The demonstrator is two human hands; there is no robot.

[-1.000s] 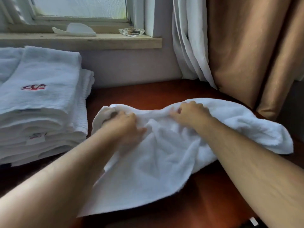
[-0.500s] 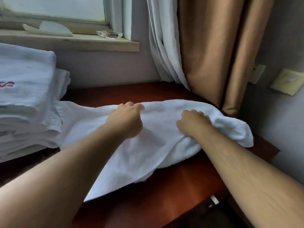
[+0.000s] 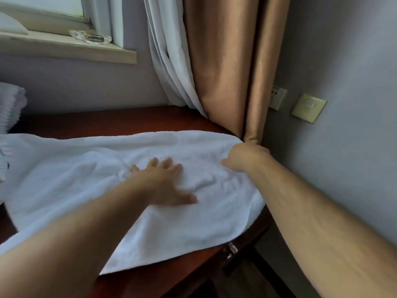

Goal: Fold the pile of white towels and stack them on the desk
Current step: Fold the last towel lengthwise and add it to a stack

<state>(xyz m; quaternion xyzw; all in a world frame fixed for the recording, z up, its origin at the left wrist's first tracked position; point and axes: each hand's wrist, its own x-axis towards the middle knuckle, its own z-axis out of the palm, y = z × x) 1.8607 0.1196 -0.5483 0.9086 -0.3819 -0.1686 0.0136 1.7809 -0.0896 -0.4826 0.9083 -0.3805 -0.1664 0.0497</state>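
The towel (image 3: 86, 179) end by the curtain (image 3: 225, 72) is pinched in the right hand (image 3: 247, 157); wrinkles are best pressed out under the flat, spread left hand (image 3: 163, 183).

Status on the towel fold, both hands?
Left hand flat, pressing towel. Right hand grips its far right edge. Towel spread on desk, not yet folded. Curtain close by right hand; folded stack far left.

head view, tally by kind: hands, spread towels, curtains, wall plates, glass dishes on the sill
hands: 2, left hand, right hand
spread towel: 1
curtains: 2, white curtain, tan curtain
wall plates: 2, socket, switch
glass dish: 1
total: 8
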